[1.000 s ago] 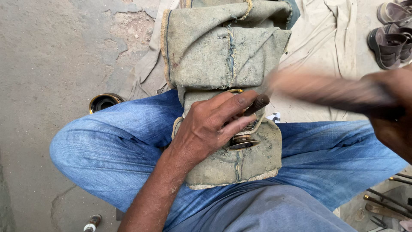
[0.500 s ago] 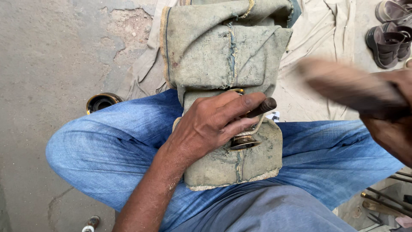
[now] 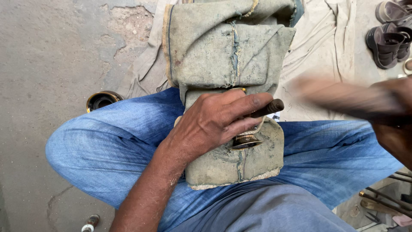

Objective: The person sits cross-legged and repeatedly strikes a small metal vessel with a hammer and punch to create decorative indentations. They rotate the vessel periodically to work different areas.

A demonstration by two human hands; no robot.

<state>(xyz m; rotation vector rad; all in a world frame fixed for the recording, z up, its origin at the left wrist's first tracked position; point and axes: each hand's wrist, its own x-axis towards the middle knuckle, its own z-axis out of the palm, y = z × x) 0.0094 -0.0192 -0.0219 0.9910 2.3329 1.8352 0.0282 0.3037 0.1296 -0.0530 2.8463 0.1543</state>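
- On the lap, across the blue jeans [image 3: 107, 146], sits a folded grey-green cloth pad [image 3: 231, 51], pretty worn and stained.
- Left hand [image 3: 214, 122] is curled shut around a dark rod-like punch [image 3: 268, 108], whose tip pokes out past the index finger.
- Right under those fingers there's a small round brass piece [image 3: 245, 141] resting on the pad, touching the hand.
- Right hand [image 3: 392, 124] is up at the right edge, closed on a wooden mallet [image 3: 343, 96]; it's all motion blur, so the grip detail isn't clear.
- Off to the left, a brass ring [image 3: 102, 99] lies on the concrete floor [image 3: 47, 56].
- Sandals [image 3: 388, 36] top right, metal rods [image 3: 382, 197] bottom right.
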